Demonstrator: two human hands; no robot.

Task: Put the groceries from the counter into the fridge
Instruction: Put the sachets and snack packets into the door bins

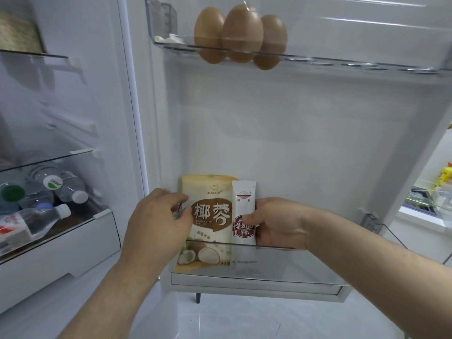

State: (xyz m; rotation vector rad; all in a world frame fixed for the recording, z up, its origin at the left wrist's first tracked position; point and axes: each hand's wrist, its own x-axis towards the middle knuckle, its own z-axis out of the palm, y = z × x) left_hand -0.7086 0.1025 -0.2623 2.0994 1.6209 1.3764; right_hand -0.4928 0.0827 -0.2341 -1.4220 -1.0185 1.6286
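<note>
Left hand on coconut packet; right hand, sachet

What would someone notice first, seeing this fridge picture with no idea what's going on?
At centre, the left hand grips a yellow coconut bag and the right hand holds a white sachet beside it, both packets standing in the lower door bin. Above them, three brown eggs sit in the door's egg tray.

Bare left grip and right grip, forearms bare to frame edge
</note>
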